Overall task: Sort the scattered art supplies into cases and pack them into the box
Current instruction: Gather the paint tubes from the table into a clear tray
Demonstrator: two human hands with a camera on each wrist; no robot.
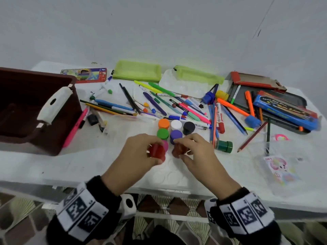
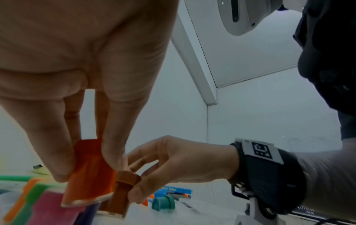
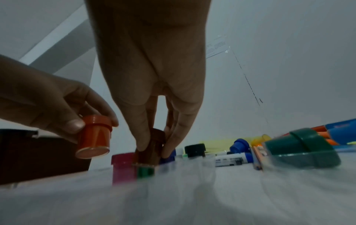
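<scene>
From the head view, our left hand pinches a red paint pot by its sides and our right hand pinches a brown paint pot. Both pots sit at our fingertips, over a clear moulded tray whose round wells lie just below and nearer to us than the hands. Beyond the fingertips, pots already stand upright in the tray: orange, white, black, green, purple. The dark box lies well off to the left of the left hand.

In the left wrist view, the red pot hangs below our fingers, tilted, its base clear of the tray. The right hand holds the brown pot just beside it.

In the right wrist view, our thumb and fingers close round the brown pot, upright, its base at or just above the tray rim, with a pink pot just left of it. We judge the right hand nearer to seating its pot; a straight downward press should do it.
</scene>
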